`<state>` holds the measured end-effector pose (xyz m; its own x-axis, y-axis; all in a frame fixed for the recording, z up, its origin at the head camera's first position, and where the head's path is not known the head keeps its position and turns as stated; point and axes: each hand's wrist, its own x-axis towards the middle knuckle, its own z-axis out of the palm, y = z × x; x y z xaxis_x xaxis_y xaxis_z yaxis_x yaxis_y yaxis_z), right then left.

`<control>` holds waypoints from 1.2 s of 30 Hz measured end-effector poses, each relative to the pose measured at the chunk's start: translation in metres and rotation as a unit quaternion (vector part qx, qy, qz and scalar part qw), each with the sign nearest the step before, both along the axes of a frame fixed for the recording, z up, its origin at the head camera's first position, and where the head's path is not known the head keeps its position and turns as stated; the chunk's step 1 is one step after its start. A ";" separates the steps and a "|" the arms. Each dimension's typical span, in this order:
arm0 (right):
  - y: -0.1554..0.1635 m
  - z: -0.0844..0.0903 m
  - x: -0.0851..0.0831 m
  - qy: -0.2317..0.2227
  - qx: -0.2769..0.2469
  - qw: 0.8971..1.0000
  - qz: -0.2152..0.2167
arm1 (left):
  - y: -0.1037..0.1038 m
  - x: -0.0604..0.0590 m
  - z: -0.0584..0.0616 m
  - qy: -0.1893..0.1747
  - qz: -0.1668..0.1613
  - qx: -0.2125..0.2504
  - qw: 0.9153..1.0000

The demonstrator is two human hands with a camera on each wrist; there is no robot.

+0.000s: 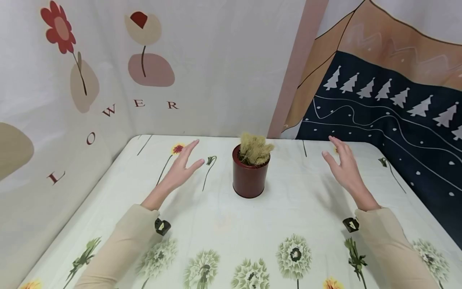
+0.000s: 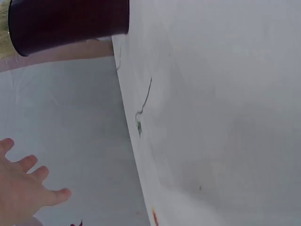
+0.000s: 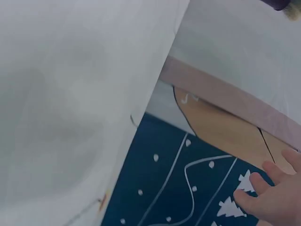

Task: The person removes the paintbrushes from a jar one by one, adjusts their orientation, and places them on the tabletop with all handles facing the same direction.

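Observation:
A dark red cylindrical pot (image 1: 250, 176) with a tuft of dry yellowish grass (image 1: 255, 149) stands upright near the middle of the table (image 1: 216, 224). My left hand (image 1: 182, 164) hovers above the table to the pot's left, fingers straight and spread, holding nothing. My right hand (image 1: 343, 162) hovers to the pot's right, likewise spread and empty. Both are apart from the pot. In the left wrist view the pot (image 2: 70, 21) shows at the top and the left hand (image 2: 26, 188) at the bottom left. In the right wrist view the right hand's fingertips (image 3: 273, 193) show at the lower right.
A white tablecloth printed with dandelions (image 1: 294, 257) covers the table. A flower-printed cloth backdrop (image 1: 144, 68) hangs behind and to the left. A dark backdrop with white trees (image 1: 397, 120) closes the right side.

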<state>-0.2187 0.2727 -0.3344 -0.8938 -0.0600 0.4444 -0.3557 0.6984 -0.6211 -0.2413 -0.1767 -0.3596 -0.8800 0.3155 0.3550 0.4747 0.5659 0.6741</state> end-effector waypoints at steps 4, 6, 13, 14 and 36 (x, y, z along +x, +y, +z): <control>-0.003 -0.008 -0.005 -0.011 -0.073 0.997 0.014 | 0.008 0.002 -0.002 -0.044 -0.040 0.094 0.994; 0.003 -0.025 -0.018 -0.023 -0.115 0.993 0.023 | 0.013 0.003 -0.002 -0.072 -0.065 0.135 0.986; 0.010 -0.066 -0.048 -0.059 -0.183 0.979 0.065 | 0.036 0.018 0.011 -0.138 -0.114 0.177 0.968; 0.003 -0.059 -0.042 -0.069 -0.199 0.975 0.075 | 0.038 0.019 0.011 -0.142 -0.117 0.178 0.967; -0.084 -0.001 -0.019 -0.124 -0.191 0.959 0.170 | 0.070 0.011 0.024 -0.167 -0.150 0.161 0.961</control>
<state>-0.2376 0.1889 -0.3357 -0.9328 -0.2415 0.2674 -0.3297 0.2728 -0.9038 -0.2307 -0.1065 -0.3357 -0.8487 0.4939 0.1895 0.3101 0.1743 0.9346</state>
